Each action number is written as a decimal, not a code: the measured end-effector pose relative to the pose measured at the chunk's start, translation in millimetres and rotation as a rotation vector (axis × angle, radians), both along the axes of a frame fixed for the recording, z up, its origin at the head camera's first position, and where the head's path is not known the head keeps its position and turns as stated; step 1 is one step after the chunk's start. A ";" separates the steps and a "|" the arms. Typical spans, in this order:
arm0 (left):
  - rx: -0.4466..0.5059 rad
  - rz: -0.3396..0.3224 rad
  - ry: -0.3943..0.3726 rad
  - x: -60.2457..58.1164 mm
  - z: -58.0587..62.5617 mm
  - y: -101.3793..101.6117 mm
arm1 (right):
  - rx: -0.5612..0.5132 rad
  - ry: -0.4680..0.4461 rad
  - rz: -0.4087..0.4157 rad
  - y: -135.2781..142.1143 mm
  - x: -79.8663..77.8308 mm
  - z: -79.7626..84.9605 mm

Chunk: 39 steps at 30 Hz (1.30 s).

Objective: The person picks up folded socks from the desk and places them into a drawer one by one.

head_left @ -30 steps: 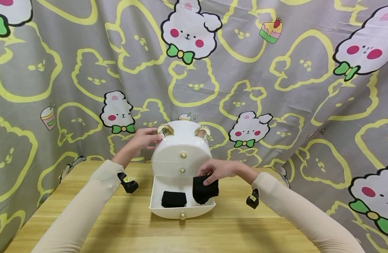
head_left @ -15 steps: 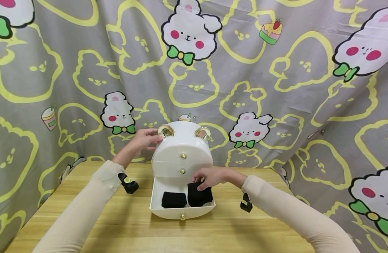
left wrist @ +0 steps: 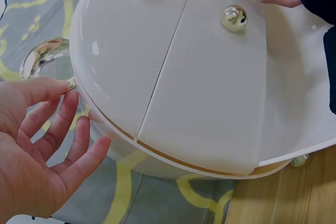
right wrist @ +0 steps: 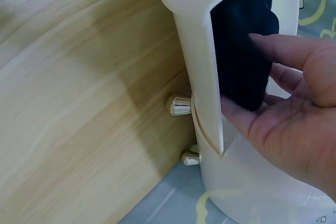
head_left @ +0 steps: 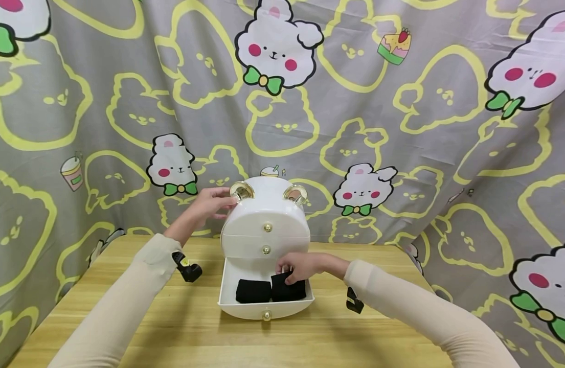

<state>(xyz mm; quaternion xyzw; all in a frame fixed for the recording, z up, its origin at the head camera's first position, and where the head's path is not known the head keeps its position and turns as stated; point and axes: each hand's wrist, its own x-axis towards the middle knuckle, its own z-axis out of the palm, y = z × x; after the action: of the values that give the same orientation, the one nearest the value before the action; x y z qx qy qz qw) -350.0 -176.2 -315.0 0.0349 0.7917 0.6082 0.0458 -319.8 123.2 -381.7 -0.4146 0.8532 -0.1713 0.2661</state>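
Note:
A white bear-shaped drawer box (head_left: pixel 264 212) with gold ears and round knobs stands on the table, its bottom drawer (head_left: pixel 238 309) pulled out. Inside at the left lies a folded black cloth (head_left: pixel 253 291). My right hand (head_left: pixel 305 265) pinches a second folded black cloth (head_left: pixel 289 290) beside it, low in the drawer's right half. In the right wrist view the thumb and fingers hold this dark cloth (right wrist: pixel 236 51) from both sides. My left hand (left wrist: pixel 52 140) touches the box near the left gold ear (left wrist: pixel 47 59), its fingers loosely spread along the side.
The wooden table (head_left: pixel 172 327) extends around the box on both sides and in front. A grey patterned curtain (head_left: pixel 282 128) hangs right behind it. The two upper drawers, with gold knobs (head_left: pixel 266 249), are closed.
My right hand has moved left and down with its black cloth, from above the drawer's right edge to beside the other cloth. My left hand has stayed at the ear.

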 end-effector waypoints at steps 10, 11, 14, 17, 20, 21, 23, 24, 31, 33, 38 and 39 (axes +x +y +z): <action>-0.006 -0.010 0.011 -3.4 -3.9 -2.2 | 0.013 0.231 0.069 -5.9 -1.7 -3.4; -0.006 -0.010 0.012 -3.4 -4.0 -2.2 | 0.014 0.249 0.069 -6.7 -1.3 -4.7; -0.007 -0.010 0.012 -3.0 -4.0 -1.7 | 0.021 0.281 0.059 -9.3 -0.3 -9.3; -0.010 -0.008 0.010 -2.4 -3.6 -1.1 | 0.038 0.295 0.043 -11.8 -0.2 -13.9; -0.010 -0.007 0.007 -2.7 -3.5 -1.1 | 0.057 0.291 0.016 -14.9 -0.6 -16.9; -0.009 -0.007 0.007 -3.1 -3.6 -1.4 | 0.059 0.291 0.008 -16.2 -0.7 -17.9; -0.009 -0.007 0.007 -3.8 -3.8 -2.0 | 0.061 0.278 -0.012 -19.1 -1.1 -19.3; -0.008 -0.006 0.006 -4.1 -3.8 -2.2 | 0.061 0.270 -0.022 -20.5 -1.4 -20.1; -0.010 -0.006 0.001 -4.6 -3.7 -2.9 | 0.037 0.231 -0.040 -27.2 -3.3 -27.4; -0.012 -0.007 0.001 -4.5 -3.6 -2.8 | 0.021 0.233 -0.033 -27.6 -3.9 -29.0; -0.011 -0.005 0.004 -4.1 -3.2 -2.9 | 0.005 0.237 -0.021 -26.9 -6.7 -29.7; -0.010 -0.006 0.004 -3.9 -3.2 -3.0 | 0.009 0.237 -0.017 -26.6 -7.4 -29.3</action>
<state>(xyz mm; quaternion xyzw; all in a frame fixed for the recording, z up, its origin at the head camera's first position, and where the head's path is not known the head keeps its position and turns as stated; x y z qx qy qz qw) -353.9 -179.2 -318.2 0.0384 0.7947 0.6041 0.0461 -327.3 96.6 -411.0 -0.4236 0.8828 -0.1195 0.1640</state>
